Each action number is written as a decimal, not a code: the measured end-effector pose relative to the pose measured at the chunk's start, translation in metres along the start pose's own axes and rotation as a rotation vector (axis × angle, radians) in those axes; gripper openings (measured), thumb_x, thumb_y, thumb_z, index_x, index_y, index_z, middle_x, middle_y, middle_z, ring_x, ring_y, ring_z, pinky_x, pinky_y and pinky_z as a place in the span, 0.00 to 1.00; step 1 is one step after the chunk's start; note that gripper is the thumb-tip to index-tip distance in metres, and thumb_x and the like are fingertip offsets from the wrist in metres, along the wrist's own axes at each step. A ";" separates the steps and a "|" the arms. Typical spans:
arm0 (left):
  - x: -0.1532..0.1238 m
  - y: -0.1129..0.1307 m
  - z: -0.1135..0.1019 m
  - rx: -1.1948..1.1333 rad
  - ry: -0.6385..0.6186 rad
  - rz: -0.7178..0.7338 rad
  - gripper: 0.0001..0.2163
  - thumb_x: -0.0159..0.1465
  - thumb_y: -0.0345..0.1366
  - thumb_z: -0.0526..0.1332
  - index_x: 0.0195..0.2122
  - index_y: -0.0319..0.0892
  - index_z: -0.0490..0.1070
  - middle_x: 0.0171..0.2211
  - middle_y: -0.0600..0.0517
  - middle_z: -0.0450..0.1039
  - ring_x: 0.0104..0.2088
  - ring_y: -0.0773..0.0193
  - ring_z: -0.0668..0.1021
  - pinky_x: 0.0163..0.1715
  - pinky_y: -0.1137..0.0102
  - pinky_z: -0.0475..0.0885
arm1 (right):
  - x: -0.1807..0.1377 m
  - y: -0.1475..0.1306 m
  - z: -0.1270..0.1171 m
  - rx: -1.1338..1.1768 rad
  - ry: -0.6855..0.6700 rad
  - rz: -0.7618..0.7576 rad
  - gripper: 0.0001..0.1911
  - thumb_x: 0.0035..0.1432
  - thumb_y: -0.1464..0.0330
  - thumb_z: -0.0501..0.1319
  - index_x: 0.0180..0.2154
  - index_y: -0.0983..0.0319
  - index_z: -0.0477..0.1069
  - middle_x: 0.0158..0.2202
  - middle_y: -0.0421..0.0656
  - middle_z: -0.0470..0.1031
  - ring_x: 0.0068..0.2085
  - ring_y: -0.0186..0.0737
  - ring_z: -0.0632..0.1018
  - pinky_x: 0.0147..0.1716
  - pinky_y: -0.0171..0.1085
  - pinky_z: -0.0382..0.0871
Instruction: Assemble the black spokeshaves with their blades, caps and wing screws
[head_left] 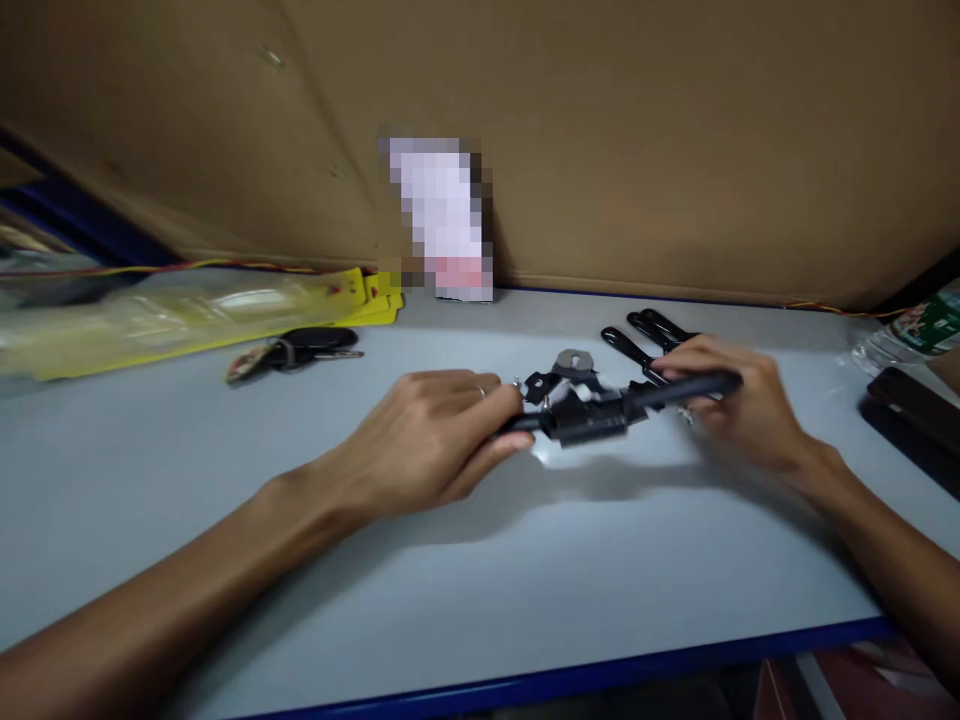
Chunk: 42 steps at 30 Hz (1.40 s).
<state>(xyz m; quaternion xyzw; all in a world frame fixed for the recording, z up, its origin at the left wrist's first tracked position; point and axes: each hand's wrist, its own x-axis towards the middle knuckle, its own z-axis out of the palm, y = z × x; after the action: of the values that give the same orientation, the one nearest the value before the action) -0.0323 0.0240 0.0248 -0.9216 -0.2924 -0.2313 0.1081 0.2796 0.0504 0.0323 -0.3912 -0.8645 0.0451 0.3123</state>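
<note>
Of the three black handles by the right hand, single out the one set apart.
The leftmost handle: a gap parts its rounded end from the other two, which lie close together.

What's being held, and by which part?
Black two-handled tool, by its left handle, in the left hand. Right hand is blurred; can't tell whether it grips.

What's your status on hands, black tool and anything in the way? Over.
Left hand: fingers gripping black tool, apparently raised above table. Right hand: blurred at tool's other end, grip unclear. Possibly in the way: black handles close to that hand.
</note>
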 end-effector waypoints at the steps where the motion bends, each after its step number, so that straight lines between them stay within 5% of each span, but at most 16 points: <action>1: 0.000 0.003 0.000 -0.009 -0.027 0.073 0.21 0.78 0.43 0.41 0.29 0.44 0.61 0.22 0.55 0.65 0.21 0.64 0.66 0.23 0.68 0.60 | 0.002 0.005 -0.006 -0.027 0.072 0.065 0.10 0.66 0.72 0.58 0.41 0.61 0.79 0.39 0.46 0.81 0.38 0.43 0.80 0.36 0.41 0.72; 5: 0.001 0.016 0.005 0.010 -0.131 0.212 0.21 0.78 0.42 0.42 0.30 0.43 0.64 0.22 0.55 0.67 0.21 0.63 0.68 0.24 0.67 0.61 | 0.006 0.001 -0.014 -0.084 0.178 0.174 0.08 0.64 0.72 0.60 0.36 0.59 0.77 0.32 0.42 0.80 0.33 0.41 0.78 0.29 0.38 0.65; 15: -0.001 0.021 0.011 -0.021 -0.342 0.132 0.20 0.77 0.43 0.43 0.32 0.43 0.66 0.22 0.53 0.70 0.21 0.61 0.72 0.23 0.64 0.59 | -0.022 -0.061 0.015 0.000 -0.398 -0.081 0.08 0.68 0.68 0.59 0.36 0.64 0.73 0.33 0.43 0.74 0.31 0.38 0.71 0.29 0.38 0.59; 20: 0.000 0.028 0.014 -0.052 -0.321 0.078 0.23 0.76 0.51 0.44 0.33 0.42 0.68 0.23 0.53 0.71 0.20 0.63 0.72 0.22 0.65 0.57 | -0.026 -0.065 0.023 -0.041 -0.324 -0.133 0.11 0.69 0.72 0.55 0.39 0.67 0.75 0.36 0.47 0.74 0.35 0.43 0.72 0.33 0.41 0.64; 33: -0.002 0.031 0.018 -0.150 -0.367 0.076 0.25 0.77 0.51 0.42 0.32 0.42 0.69 0.21 0.53 0.72 0.19 0.64 0.73 0.21 0.65 0.54 | -0.022 -0.077 0.022 0.051 -0.186 -0.305 0.16 0.58 0.85 0.53 0.40 0.66 0.75 0.49 0.53 0.75 0.51 0.50 0.72 0.49 0.49 0.69; 42: -0.002 0.031 0.018 -0.137 -0.359 0.082 0.24 0.77 0.51 0.45 0.31 0.42 0.69 0.21 0.53 0.71 0.19 0.65 0.71 0.21 0.66 0.54 | -0.023 -0.072 0.021 -0.004 -0.243 -0.224 0.11 0.62 0.79 0.56 0.42 0.68 0.75 0.49 0.54 0.76 0.49 0.52 0.73 0.49 0.53 0.71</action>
<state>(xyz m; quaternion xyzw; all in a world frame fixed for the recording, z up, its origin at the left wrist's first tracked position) -0.0093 0.0038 0.0065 -0.9644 -0.2527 -0.0782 0.0007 0.2324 -0.0122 0.0271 -0.2848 -0.9341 0.0555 0.2078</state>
